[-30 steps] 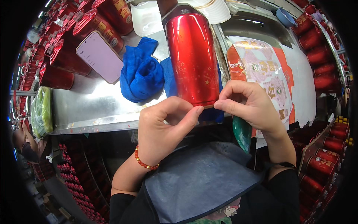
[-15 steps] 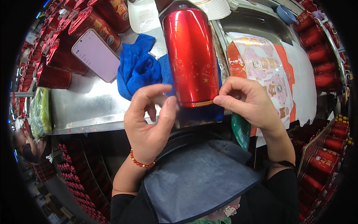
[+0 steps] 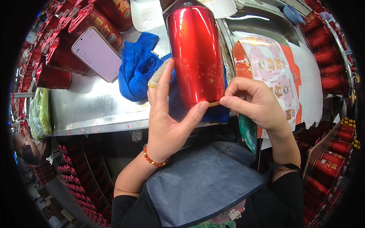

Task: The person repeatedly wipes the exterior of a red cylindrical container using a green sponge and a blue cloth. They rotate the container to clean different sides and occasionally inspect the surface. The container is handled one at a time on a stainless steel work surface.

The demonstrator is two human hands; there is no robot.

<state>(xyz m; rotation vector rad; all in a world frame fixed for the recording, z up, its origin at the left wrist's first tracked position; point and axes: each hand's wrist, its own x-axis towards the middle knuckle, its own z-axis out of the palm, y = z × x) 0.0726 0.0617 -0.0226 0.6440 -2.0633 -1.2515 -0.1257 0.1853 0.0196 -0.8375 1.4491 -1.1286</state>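
Observation:
A glossy red bottle (image 3: 195, 57) with fine gold stars lies on a blue cloth (image 3: 178, 95), its gold-rimmed end toward me. My left hand (image 3: 167, 98) rests along the bottle's left side, fingers stretched and thumb spread to the near end. A pale knitted sleeve with a yellow edge covers one of its fingers; a beaded bracelet circles the wrist. At the bottle's lower right edge, my right hand (image 3: 253, 100) pinches thumb and index finger together. What sits between those fingertips is too small to make out. A glossy green piece (image 3: 248, 133) hangs below that hand.
Left of the bottle lie a crumpled blue cloth (image 3: 138, 70) and a phone (image 3: 97, 53) with a lit screen. Red bottles (image 3: 66, 55) crowd the far left. Printed label sheets (image 3: 272, 64) lie to the right. A blue bowl (image 3: 292, 14) stands far right, with racked red bottles beyond.
My left hand has moved right and up, from beside the bottle onto its left side, its fingers straightening. The right hand stays pinched at the edge. The bottle has barely shifted.

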